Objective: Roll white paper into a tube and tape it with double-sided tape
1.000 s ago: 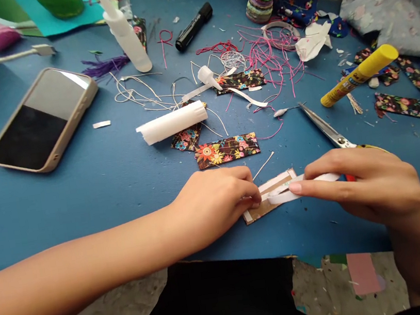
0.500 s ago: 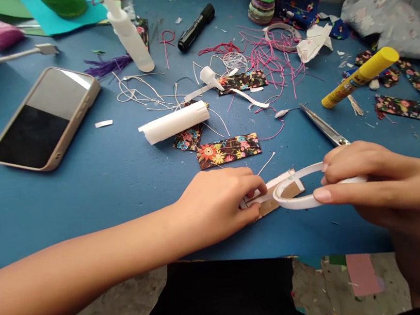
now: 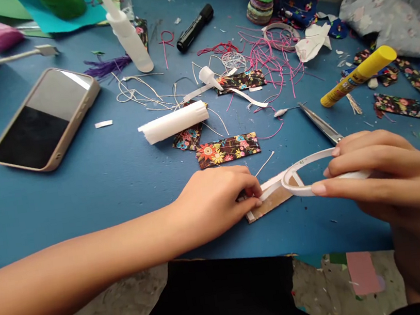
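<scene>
My right hand [image 3: 395, 173] grips a narrow white roll of tape [image 3: 307, 159] by its right side, thumb below and fingers above. From the roll a white tape strip [image 3: 271, 189] runs left to my left hand [image 3: 219, 198], whose thumb and fingers pinch its end. Beneath the strip, a small brown cardboard piece [image 3: 271, 205] with white tape along its edges lies flat on the blue table, partly covered by my left fingers. Just beyond my right hand lie metal scissors [image 3: 320, 123], their handles hidden behind it.
Floral fabric pieces [image 3: 228, 149], a white paper tube [image 3: 174, 122] and tangled pink threads [image 3: 266, 55] lie farther back. A yellow glue stick [image 3: 358, 75] is at right. On the left are a phone [image 3: 44, 121] and a white bottle [image 3: 131, 41]. The table's front edge is close.
My right hand has raised the tape roll slightly away and to the right. My left fingers have shifted a little on the cardboard, and more of its near left corner shows.
</scene>
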The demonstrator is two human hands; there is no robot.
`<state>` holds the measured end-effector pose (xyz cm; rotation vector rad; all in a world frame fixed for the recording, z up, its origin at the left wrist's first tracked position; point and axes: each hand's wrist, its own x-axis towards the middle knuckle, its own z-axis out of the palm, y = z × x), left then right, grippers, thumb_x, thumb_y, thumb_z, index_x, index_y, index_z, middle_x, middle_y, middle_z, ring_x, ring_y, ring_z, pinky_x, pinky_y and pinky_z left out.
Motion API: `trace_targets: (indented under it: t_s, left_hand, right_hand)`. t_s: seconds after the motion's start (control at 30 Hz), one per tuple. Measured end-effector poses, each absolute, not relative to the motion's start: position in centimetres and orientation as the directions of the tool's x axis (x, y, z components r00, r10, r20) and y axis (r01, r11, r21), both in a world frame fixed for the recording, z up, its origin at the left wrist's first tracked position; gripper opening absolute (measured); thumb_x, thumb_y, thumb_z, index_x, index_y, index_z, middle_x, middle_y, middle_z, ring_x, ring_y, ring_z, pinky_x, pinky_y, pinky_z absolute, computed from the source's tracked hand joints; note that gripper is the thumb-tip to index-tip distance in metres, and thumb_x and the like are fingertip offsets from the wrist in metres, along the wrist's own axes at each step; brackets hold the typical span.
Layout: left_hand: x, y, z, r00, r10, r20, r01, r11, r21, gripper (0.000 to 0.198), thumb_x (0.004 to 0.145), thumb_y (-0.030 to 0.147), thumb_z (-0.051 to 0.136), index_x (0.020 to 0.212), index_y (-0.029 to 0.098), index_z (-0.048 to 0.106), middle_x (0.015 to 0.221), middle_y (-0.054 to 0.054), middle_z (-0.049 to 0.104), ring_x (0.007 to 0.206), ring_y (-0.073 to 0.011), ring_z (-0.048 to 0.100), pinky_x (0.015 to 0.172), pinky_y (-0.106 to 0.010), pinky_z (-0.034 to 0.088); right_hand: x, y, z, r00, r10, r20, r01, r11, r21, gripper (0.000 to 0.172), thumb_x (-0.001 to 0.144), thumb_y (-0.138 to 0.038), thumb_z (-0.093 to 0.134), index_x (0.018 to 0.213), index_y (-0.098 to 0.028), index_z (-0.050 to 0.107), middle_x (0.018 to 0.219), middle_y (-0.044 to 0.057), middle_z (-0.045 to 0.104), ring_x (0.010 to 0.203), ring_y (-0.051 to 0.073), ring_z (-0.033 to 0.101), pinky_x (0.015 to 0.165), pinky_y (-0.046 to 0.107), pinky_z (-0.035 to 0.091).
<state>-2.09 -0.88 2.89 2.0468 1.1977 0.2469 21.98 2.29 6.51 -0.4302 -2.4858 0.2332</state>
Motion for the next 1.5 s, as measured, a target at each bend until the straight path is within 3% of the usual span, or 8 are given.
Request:
trace_targets:
  t_s: [0.17,0.5,0.83,1.17,1.33,1.43,1.5]
  left_hand:
    - [-2.0,-1.1,2.8,0.525,0.83,-0.189,0.682,-0.277,0.677,0.011,0.086,0.024,0.06,0.086,0.025,0.071,0.089,0.004,0.069,0.074,-0.0113,0.062,0.058,-0.021,0.036]
    - [-2.0,-1.6,1.7,0.524,0.851,-0.019,0.65,-0.386,0.655,0.014,0.087,0.024,0.06,0.089,0.029,0.074,0.086,0.006,0.069,0.071,-0.0092,0.063,0.053,-0.021,0.033]
    - [-1.8,-1.5,1.8,0.515,0.856,-0.052,0.683,-0.373,0.628,0.013,0.087,0.027,0.06,0.094,0.026,0.071,0.09,0.004,0.07,0.076,-0.0102,0.064,0.054,-0.019,0.034]
    - [-2.1,-1.6,1.7,0.652,0.756,0.049,0.663,-0.6,0.447,0.025,0.09,0.018,0.05,0.098,0.031,0.071,0.098,0.002,0.066,0.072,-0.0102,0.059,0.046,-0.022,0.025]
    - [-1.8,-1.8,1.7,0.759,0.64,0.123,0.592,-0.756,0.279,0.027,0.095,0.019,0.043,0.112,0.023,0.064,0.11,-0.003,0.064,0.086,-0.0164,0.058,0.053,-0.026,0.036]
    - [-1.4,-2.3,1.9,0.806,0.573,0.149,0.555,-0.819,0.145,0.031,0.098,0.016,0.037,0.119,0.014,0.058,0.108,-0.008,0.065,0.085,-0.0185,0.057,0.063,-0.03,0.042]
    - [-1.3,-2.5,1.8,0.807,0.571,0.152,0.558,-0.821,0.12,0.032,0.098,0.014,0.034,0.121,0.012,0.055,0.107,-0.009,0.065,0.083,-0.0187,0.057,0.065,-0.031,0.042]
  right_hand:
    - [21.9,2.1,6.6,-0.787,0.364,0.498,0.283,0.93,-0.234,0.024,0.095,-0.012,0.045,0.095,-0.021,0.067,0.083,0.002,0.062,0.079,0.014,0.054,0.075,0.034,0.049]
    - [22.0,2.2,6.7,-0.816,0.4,0.417,0.319,0.913,-0.254,0.03,0.098,-0.02,0.039,0.098,-0.027,0.068,0.086,0.001,0.067,0.076,0.014,0.057,0.071,0.029,0.049]
    - [22.2,2.3,6.7,-0.852,0.381,0.358,0.313,0.92,-0.234,0.031,0.099,-0.019,0.037,0.102,-0.026,0.066,0.09,0.002,0.066,0.078,0.015,0.057,0.074,0.029,0.048]
    - [22.8,1.9,6.8,-0.839,0.403,0.366,0.356,0.915,-0.191,0.022,0.095,-0.022,0.048,0.102,-0.03,0.068,0.09,0.0,0.068,0.083,0.016,0.058,0.078,0.031,0.049]
    - [22.7,1.9,6.8,-0.845,0.393,0.363,0.362,0.919,-0.153,0.021,0.095,-0.023,0.049,0.099,-0.031,0.068,0.091,-0.001,0.068,0.087,0.016,0.059,0.082,0.03,0.048]
    - [22.5,1.9,6.9,-0.866,0.367,0.34,0.345,0.93,-0.127,0.02,0.095,-0.02,0.049,0.097,-0.029,0.067,0.091,-0.001,0.068,0.087,0.017,0.059,0.083,0.032,0.047]
    - [22.2,1.8,7.0,-0.873,0.346,0.345,0.33,0.938,-0.107,0.02,0.094,-0.016,0.05,0.098,-0.025,0.066,0.091,0.001,0.068,0.087,0.017,0.058,0.084,0.034,0.047]
